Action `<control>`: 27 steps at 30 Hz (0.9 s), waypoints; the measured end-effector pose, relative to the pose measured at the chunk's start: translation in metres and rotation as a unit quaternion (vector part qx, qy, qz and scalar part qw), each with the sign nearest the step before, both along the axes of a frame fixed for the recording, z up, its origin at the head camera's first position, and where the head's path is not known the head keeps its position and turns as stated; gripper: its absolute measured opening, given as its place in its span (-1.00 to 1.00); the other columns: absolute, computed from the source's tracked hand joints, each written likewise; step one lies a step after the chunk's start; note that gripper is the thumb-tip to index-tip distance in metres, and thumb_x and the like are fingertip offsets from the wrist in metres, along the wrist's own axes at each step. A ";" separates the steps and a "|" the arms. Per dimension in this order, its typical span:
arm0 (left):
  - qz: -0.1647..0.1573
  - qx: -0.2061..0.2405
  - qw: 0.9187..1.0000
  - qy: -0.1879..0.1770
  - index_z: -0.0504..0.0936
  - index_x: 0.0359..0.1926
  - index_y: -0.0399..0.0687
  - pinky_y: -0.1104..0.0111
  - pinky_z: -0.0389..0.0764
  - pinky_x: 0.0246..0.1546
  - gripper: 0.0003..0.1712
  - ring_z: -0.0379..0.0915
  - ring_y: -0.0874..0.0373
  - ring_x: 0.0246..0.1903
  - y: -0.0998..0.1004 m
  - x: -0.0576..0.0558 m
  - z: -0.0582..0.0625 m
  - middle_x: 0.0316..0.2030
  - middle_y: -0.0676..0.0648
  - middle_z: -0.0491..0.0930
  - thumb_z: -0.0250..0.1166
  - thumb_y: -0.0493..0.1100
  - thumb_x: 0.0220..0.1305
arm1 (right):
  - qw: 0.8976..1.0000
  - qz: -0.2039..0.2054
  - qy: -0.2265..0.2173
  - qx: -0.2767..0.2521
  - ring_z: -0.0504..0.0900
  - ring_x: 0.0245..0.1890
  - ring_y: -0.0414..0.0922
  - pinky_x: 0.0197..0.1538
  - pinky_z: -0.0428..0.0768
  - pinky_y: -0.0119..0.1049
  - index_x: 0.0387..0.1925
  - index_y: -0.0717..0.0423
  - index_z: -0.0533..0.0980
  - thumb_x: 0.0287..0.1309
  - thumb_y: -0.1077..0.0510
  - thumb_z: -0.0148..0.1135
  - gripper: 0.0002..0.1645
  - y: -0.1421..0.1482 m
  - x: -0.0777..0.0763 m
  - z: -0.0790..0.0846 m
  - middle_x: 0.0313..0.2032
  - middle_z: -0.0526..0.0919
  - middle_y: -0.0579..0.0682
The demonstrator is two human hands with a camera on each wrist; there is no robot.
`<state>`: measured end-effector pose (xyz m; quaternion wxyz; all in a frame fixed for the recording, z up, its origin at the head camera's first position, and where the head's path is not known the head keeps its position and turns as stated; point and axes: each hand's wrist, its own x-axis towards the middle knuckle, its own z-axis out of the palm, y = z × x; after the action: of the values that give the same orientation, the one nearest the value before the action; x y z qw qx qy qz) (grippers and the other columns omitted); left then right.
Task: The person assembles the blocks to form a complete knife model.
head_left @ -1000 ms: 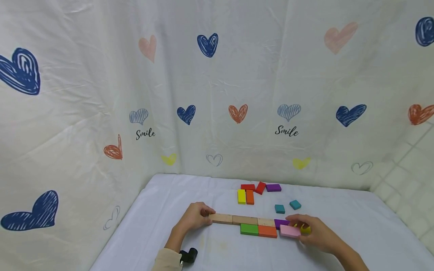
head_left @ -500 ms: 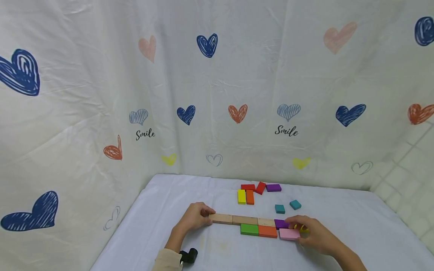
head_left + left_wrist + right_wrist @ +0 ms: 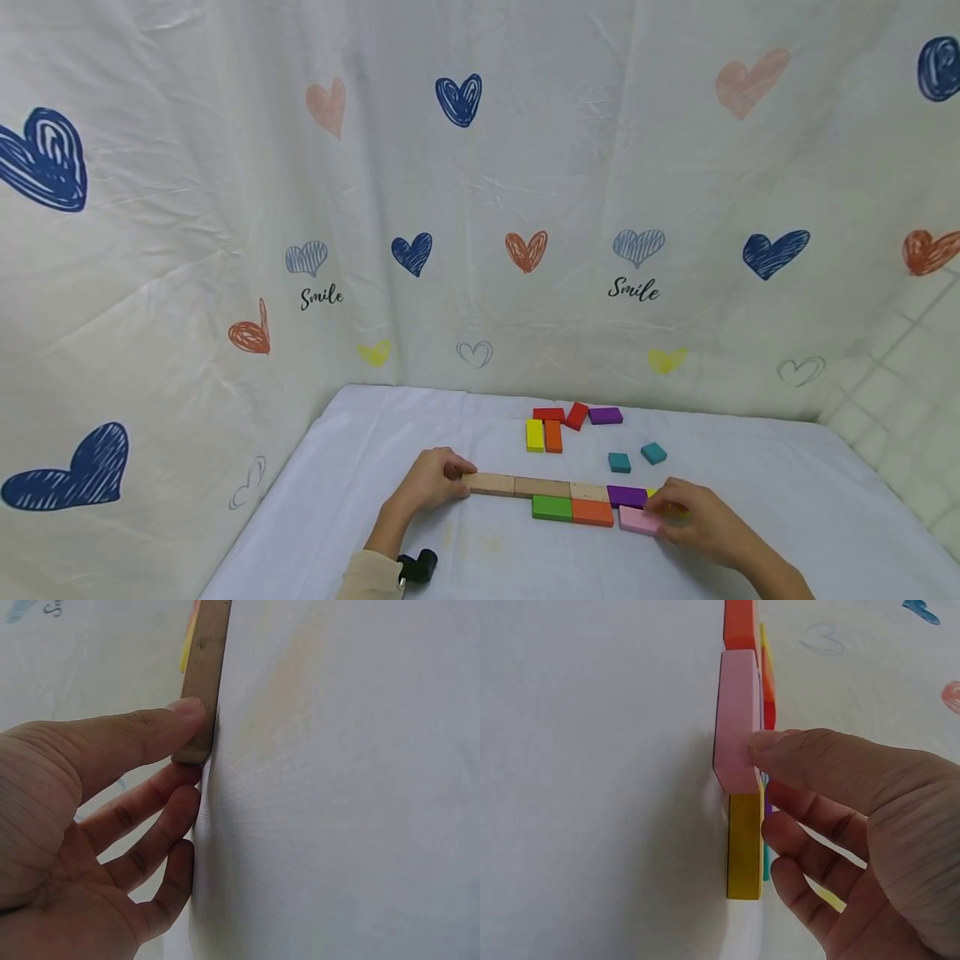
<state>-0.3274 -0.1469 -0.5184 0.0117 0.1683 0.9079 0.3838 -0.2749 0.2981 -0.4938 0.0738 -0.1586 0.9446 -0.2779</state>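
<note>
A row of plain wooden blocks [image 3: 542, 487] runs across the white cloth, continued at its right by a purple block [image 3: 626, 497] and a yellow block [image 3: 745, 855]. At the row's left end, my left hand [image 3: 433, 483] pinches the end wooden block [image 3: 206, 667] between thumb and index finger. A green block [image 3: 552, 508] and an orange block [image 3: 592, 512] lie end to end along the row's near side. My right hand [image 3: 697, 518] pinches a pink block [image 3: 634, 521] just right of the orange one, partly covering the yellow block.
Farther back lie two teal blocks [image 3: 618, 462], a yellow block [image 3: 534, 435], an orange block [image 3: 552, 436], two red blocks [image 3: 576, 416] and a purple block [image 3: 606, 415]. A heart-printed curtain [image 3: 555, 167] hangs behind the cloth-covered table [image 3: 360, 433].
The right hand's fingers have slid back off the purple block toward the pink one, uncovering more of the purple. The pink block has shifted slightly nearer. My left hand stays put.
</note>
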 end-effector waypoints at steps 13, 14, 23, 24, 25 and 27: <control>0.000 -0.003 1.000 -0.004 0.84 -0.13 0.05 0.38 0.48 -0.31 -0.67 0.50 0.17 -0.29 0.000 0.000 0.000 -0.29 0.04 0.68 0.58 -0.29 0.02 | 1.000 0.018 -0.009 -0.010 0.43 -0.40 -0.33 -0.33 0.47 -0.46 -0.22 -0.08 0.72 0.09 0.07 0.52 -0.81 0.005 0.000 -0.002 -0.40 0.57 -0.17; -0.001 -0.003 1.000 -0.003 0.84 -0.13 0.05 0.38 0.48 -0.32 -0.67 0.50 0.18 -0.29 0.000 0.000 -0.001 -0.29 0.03 0.68 0.58 -0.29 0.01 | 1.000 0.021 -0.007 -0.009 0.43 -0.40 -0.33 -0.33 0.47 -0.46 -0.22 -0.08 0.72 0.10 0.07 0.52 -0.81 0.005 0.000 -0.002 -0.40 0.57 -0.17; -0.005 0.006 1.000 -0.002 0.84 -0.13 0.03 0.39 0.47 -0.33 -0.66 0.48 0.22 -0.31 -0.001 0.000 -0.001 -0.29 0.03 0.67 0.57 -0.31 0.00 | 1.000 0.022 -0.007 -0.008 0.44 -0.40 -0.33 -0.31 0.49 -0.47 -0.21 -0.10 0.72 0.12 0.06 0.51 -0.81 0.002 -0.003 -0.004 -0.38 0.60 -0.19; -0.004 0.006 1.000 -0.004 0.84 -0.13 0.03 0.39 0.47 -0.33 -0.66 0.48 0.21 -0.31 -0.001 0.000 -0.001 -0.29 0.02 0.67 0.57 -0.30 0.00 | 1.000 0.022 -0.008 -0.008 0.44 -0.40 -0.33 -0.31 0.49 -0.47 -0.20 -0.10 0.72 0.12 0.06 0.50 -0.81 0.001 -0.003 -0.004 -0.38 0.60 -0.19; -0.003 0.005 1.000 -0.005 0.84 -0.13 0.03 0.39 0.47 -0.33 -0.66 0.48 0.21 -0.31 0.000 0.000 -0.001 -0.29 0.02 0.67 0.57 -0.30 0.01 | 1.000 0.021 -0.008 -0.007 0.45 -0.39 -0.32 -0.31 0.49 -0.47 -0.20 -0.10 0.72 0.12 0.05 0.51 -0.81 0.001 -0.003 -0.004 -0.38 0.60 -0.19; -0.002 0.003 1.000 -0.004 0.84 -0.14 0.03 0.39 0.48 -0.33 -0.67 0.48 0.21 -0.31 0.000 0.000 -0.002 -0.29 0.02 0.68 0.57 -0.30 0.01 | 1.000 0.020 -0.009 -0.007 0.45 -0.39 -0.32 -0.31 0.49 -0.47 -0.20 -0.10 0.72 0.12 0.05 0.51 -0.81 0.000 -0.003 -0.004 -0.38 0.59 -0.19</control>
<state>-0.3277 -0.1471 -0.5200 0.0155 0.1690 0.9062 0.3873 -0.2782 0.2979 -0.4981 0.0865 -0.1757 0.9384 -0.2847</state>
